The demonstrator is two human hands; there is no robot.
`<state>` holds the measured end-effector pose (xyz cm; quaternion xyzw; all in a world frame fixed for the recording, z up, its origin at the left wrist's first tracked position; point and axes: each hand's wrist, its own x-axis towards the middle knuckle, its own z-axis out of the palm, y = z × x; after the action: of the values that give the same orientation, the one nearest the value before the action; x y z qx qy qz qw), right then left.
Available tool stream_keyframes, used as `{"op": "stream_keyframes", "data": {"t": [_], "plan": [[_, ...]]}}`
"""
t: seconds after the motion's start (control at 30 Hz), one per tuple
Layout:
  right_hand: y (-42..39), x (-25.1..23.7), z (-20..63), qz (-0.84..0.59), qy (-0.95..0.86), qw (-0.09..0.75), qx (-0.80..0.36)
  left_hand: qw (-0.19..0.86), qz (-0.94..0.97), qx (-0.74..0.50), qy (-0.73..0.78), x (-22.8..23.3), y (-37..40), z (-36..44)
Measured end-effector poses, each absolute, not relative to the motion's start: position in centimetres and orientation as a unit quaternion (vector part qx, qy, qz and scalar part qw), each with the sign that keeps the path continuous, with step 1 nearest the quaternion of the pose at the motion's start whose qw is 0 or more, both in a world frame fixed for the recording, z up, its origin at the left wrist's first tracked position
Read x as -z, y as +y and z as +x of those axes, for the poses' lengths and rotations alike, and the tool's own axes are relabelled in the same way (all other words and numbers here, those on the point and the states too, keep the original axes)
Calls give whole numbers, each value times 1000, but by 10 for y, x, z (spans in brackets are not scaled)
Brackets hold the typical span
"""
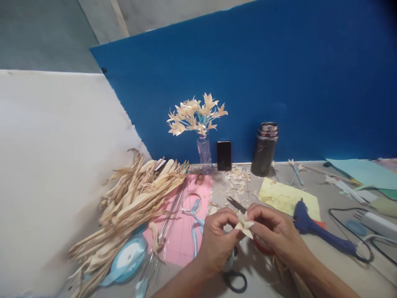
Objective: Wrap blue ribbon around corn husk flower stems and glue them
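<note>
Between both hands is a small pale corn husk flower (pixel 244 226) with pointed petals spread out. My left hand (pixel 219 236) pinches it from the left, thumb and forefinger at its base. From the right, the fingertips of my right hand (pixel 273 230) grip a petal. Scissors (pixel 236 280) lie on the table under my hands, one dark handle loop showing and the blades (pixel 236 204) poking out beyond my fingers. Something red is partly hidden beneath my right hand.
Dried corn husks (pixel 145 194) and a blue ribbon roll (pixel 129 257) lie left, beside wires on pink paper (pixel 178 248). Behind stand a vase of husk flowers (pixel 204 155), a phone (pixel 223 155) and a dark flask (pixel 264 153). A blue glue gun (pixel 322 234) with its cord lies right, near yellow paper (pixel 290 196).
</note>
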<state>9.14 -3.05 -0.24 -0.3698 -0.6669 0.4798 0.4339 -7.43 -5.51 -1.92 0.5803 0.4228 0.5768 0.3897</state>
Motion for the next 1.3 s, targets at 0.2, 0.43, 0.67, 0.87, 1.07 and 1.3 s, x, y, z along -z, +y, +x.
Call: {"op": "stream_keyframes", "data": {"t": [0.2, 0.43, 0.67, 0.87, 1.07, 1.3], "plan": [[-31, 3, 92, -369, -667, 429, -484, 407, 558, -569, 446, 18, -56, -73], [-32, 2, 92, -367, -685, 433, -457, 401, 557, -585, 432, 16, -57, -72], [-34, 0, 92, -357, -716, 439, -409, 388, 559, -585, 442, 17, -57, -72], [-35, -4, 90, -347, -734, 459, -362, 371, 563, -587, 448, 20, -56, -72], [-36, -4, 90, -344, -742, 455, -352, 375, 568, -582, 446, 21, -56, -73], [-36, -2, 90, -333, -743, 462, -351, 373, 569, -578, 450, 23, -57, -74]]}}
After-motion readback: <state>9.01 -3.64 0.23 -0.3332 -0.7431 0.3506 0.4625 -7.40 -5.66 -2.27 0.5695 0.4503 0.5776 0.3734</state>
